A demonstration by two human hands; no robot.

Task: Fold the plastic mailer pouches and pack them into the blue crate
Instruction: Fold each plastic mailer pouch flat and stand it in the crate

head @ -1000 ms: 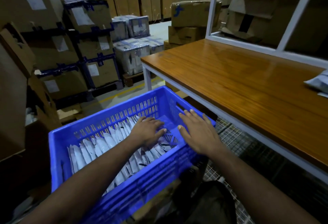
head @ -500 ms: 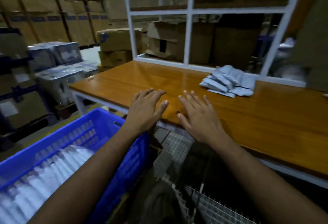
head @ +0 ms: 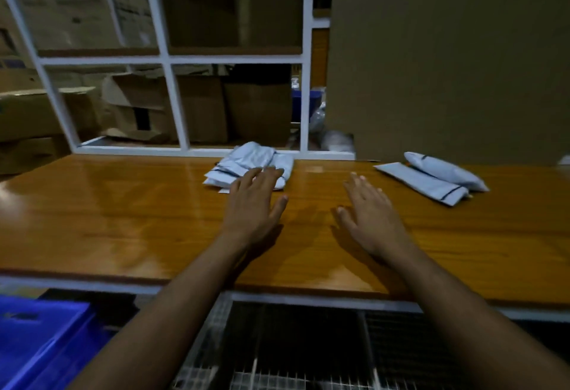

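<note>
A pile of pale grey plastic mailer pouches lies at the back of the wooden table. My left hand stretches flat over the table, its fingertips at the near edge of that pile. My right hand is also flat and empty, hovering over bare wood to the right. Two more pouches lie at the right, one flat and one plump. A corner of the blue crate shows at the lower left, below the table's edge.
A white metal frame stands along the table's back edge, with cardboard boxes behind it. A large cardboard sheet rises at the back right. A wire mesh shelf sits under the table.
My view swung right from the crate to the table. Both hands left the crate and moved forward over the table, the left reaching the pouch pile.
</note>
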